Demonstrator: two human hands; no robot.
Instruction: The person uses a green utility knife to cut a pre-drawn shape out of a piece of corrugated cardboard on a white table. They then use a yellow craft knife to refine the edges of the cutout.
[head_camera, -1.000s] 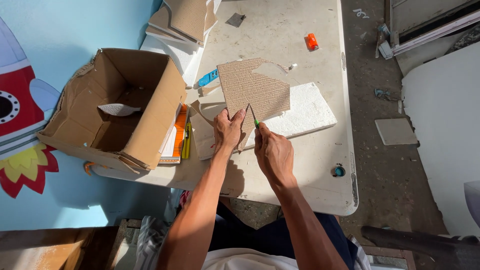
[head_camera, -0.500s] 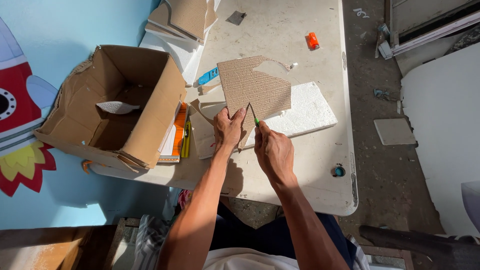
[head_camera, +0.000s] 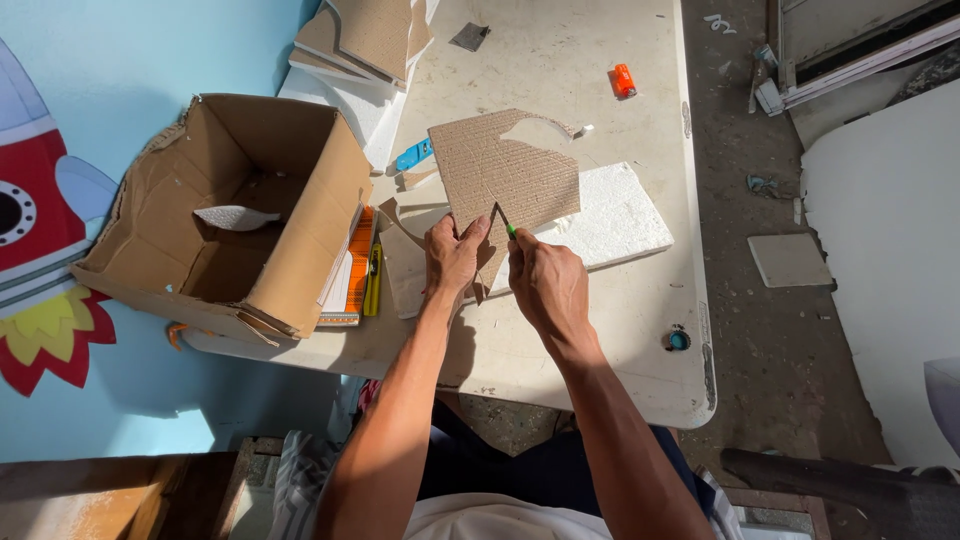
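Head camera looks straight down on my two arms over a worn white table (head_camera: 620, 330). My left hand (head_camera: 452, 258) presses flat with its fingers spread on the lower edge of a corrugated cardboard sheet (head_camera: 500, 170), pinning it down. My right hand (head_camera: 545, 285) is closed in a fist around a green-handled cutter (head_camera: 509, 228), whose tip sits in a narrow notch cut into the sheet's lower edge, just beside my left fingertips. The sheet lies partly on a white foam slab (head_camera: 625, 215) and partly on pale card pieces (head_camera: 405, 265) under my left wrist. To the left stands an open cardboard box (head_camera: 280, 250), tipped on its side with a white scrap inside. Between the box and my left hand lie an orange booklet (head_camera: 355, 275) and a yellow-and-black knife (head_camera: 373, 280). Farther up the table sits a small orange object (head_camera: 624, 80).
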